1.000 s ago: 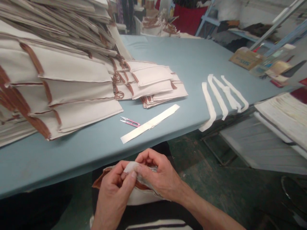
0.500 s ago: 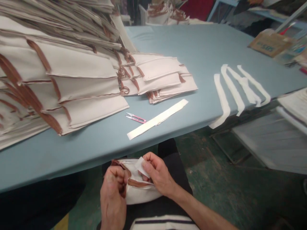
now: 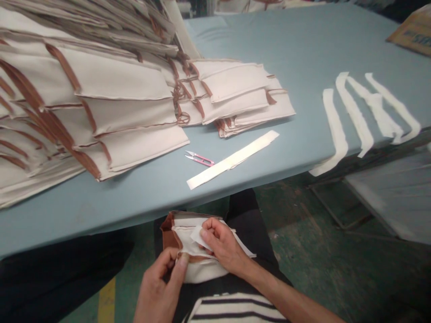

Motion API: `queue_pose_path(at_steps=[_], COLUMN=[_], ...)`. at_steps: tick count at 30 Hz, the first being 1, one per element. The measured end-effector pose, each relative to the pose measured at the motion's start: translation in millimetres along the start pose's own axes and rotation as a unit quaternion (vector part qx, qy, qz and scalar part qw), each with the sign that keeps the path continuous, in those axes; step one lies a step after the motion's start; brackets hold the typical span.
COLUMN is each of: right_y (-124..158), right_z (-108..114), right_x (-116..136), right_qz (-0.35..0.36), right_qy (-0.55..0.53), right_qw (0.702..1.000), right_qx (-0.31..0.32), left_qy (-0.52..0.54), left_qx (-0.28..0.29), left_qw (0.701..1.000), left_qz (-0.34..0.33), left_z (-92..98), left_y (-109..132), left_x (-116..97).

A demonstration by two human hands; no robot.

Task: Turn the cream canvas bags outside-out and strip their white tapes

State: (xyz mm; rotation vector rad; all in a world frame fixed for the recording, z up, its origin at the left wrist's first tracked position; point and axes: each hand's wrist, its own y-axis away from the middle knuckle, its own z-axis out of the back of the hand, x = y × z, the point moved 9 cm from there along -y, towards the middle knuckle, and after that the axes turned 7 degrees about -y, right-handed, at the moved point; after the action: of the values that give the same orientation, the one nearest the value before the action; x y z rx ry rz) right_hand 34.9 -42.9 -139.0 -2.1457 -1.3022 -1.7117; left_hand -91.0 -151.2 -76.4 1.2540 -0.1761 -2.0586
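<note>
The canvas pouch [image 3: 205,272] lies across my lap with its opening turned up at me, braced, it seems, by my thighs in dark trousers [image 3: 244,220]; my left hand [image 3: 160,282], at its eight o'clock, pinches the brown-trimmed near edge between thumb and forefinger, probably to steady the mouth; my right hand [image 3: 224,244], at its two o'clock, has thumb and fingers closed on a small white piece [image 3: 198,234] over the opening, perhaps pinched by one side so the rest stays free. Pale fabric shows within the pouch and a brown gusset [image 3: 170,226] at its ten o'clock; whether anything lies deeper I cannot tell.

On the blue table [image 3: 134,211], pink snips [image 3: 200,159] sit at twelve o'clock, close enough, I judge, for easy reach; a flat cream strip [image 3: 232,160] slants just beside them; toward two o'clock, long white strips [image 3: 335,125] lie spread apart, likely for picking up singly; stacked pouches [image 3: 117,103] fill eleven o'clock, their insides hidden; beyond the strips stands a cardboard box [image 3: 414,36], contents unseen.
</note>
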Motion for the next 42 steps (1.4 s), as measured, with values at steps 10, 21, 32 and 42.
queue_pose_path(at_steps=[10,21,32,42], right_y=[60,71,62,58], right_z=[7,-11,-28,-32], right_x=[103,151,151,144], right_qz=[0.038,0.097,0.25,0.272], right_qy=[0.11,0.264,0.274,0.262], right_qw=[0.993,0.958,0.924,0.92], right_qx=[-0.032,-0.053,-0.097,-0.107], left_qy=[0.079,0.187,0.195,0.19], left_qx=[-0.059,0.094,0.045,0.02], left_qw=[0.994,0.967,0.97,0.969], left_qz=[-0.052,-0.145,-0.138,-0.155], left_z=[8.6,0.5,0.3,8.2], left_y=[-2,-19,-22,-19], left_x=[-53,-79,-56,-62])
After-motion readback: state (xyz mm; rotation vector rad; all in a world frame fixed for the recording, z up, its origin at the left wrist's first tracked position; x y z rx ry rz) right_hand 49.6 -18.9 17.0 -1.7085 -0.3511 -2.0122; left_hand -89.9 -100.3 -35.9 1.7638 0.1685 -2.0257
